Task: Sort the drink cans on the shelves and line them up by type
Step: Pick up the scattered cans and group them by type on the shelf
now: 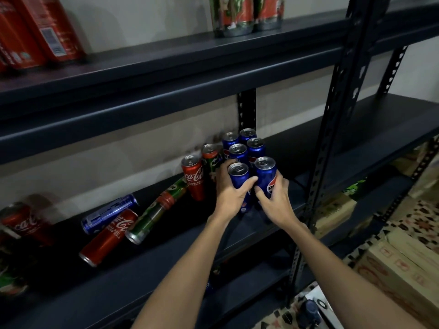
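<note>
Head camera, looking down at the middle shelf (273, 210) of a dark metal rack: both hands are on the blue cans. The left hand (229, 192) has its fingers wrapped round the front-left blue can (238, 176), thumb across the front, and the right hand (276, 198) grips the front-right blue can (265, 173) just beside it, the two cans upright and touching. Behind them, four more blue cans (245, 144) stand in paired rows. Just left, an upright red cola can (193, 176) and a green can (211, 156) behind it. Further left it's a jumble lying flat: a blue can (109, 213), a red can (109, 237), a green can (154, 214). Up top, red cans (35, 32) at the left, green-and-red cans (247, 13) further right.
</note>
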